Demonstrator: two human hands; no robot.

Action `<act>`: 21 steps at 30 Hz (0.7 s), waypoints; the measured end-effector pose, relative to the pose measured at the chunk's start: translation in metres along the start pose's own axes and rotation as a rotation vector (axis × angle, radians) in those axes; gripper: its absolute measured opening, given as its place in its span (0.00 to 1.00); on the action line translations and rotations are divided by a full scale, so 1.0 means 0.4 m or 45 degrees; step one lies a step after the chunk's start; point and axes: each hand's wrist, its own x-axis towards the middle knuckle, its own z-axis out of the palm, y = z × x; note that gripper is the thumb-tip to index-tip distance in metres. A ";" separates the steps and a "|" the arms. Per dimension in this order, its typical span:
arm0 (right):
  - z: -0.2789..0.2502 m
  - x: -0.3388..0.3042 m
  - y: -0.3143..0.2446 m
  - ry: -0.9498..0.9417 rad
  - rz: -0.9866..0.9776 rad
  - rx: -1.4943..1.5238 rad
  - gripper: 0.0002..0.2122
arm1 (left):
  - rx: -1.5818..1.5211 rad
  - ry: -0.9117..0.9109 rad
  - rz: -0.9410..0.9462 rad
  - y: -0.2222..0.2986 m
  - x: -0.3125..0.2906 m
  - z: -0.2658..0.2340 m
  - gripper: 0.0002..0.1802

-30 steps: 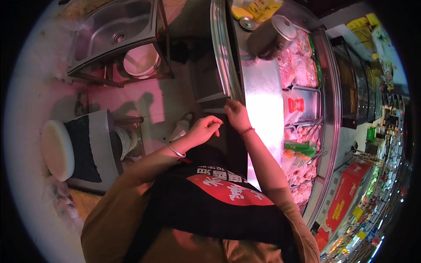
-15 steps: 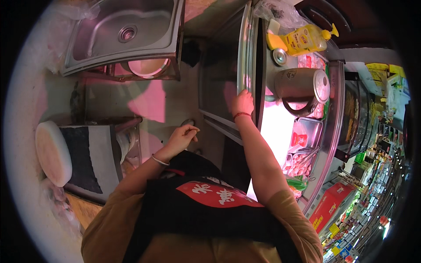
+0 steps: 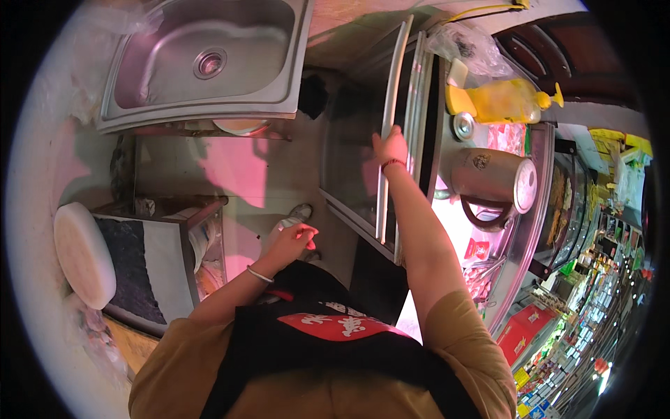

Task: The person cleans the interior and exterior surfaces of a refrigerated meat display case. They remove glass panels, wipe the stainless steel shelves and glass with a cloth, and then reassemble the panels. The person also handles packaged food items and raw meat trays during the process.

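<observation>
My right hand [image 3: 391,146] is closed round the pale metal edge of a dark cabinet door [image 3: 389,91]. This door stands a little out from the metal frame [image 3: 420,84] of the counter cabinet, and what lies behind it is hidden. A red beaded bracelet circles that wrist. Held in the air in front of my apron [image 3: 300,342], my left hand [image 3: 293,244] has its fingers loosely bent and holds nothing. A light-coloured bangle sits on that wrist, and a shoe [image 3: 300,213] shows on the floor beyond the hand.
A steel sink [image 3: 265,91] is at the far left. On the counter to the right are a steel jug [image 3: 488,171], a yellow pump bottle [image 3: 506,101] and a yellow sponge [image 3: 460,101]. A round white chopping board [image 3: 84,255] stands by a low cabinet at left.
The door has swung out from its frame, with my right hand on its edge. My left hand has shifted slightly down, and the whole view has moved a little.
</observation>
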 end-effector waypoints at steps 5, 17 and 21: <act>0.020 0.121 -0.007 -0.077 0.121 0.164 0.16 | -0.209 -0.043 -0.246 -0.098 -0.008 -0.049 0.12; -0.328 -0.054 -0.100 0.053 -0.072 0.276 0.13 | -1.010 0.082 -1.329 -0.282 0.176 0.122 0.47; -0.482 -0.213 -0.126 -0.018 -0.029 0.481 0.12 | -1.303 0.016 -1.223 -0.288 0.174 0.208 0.52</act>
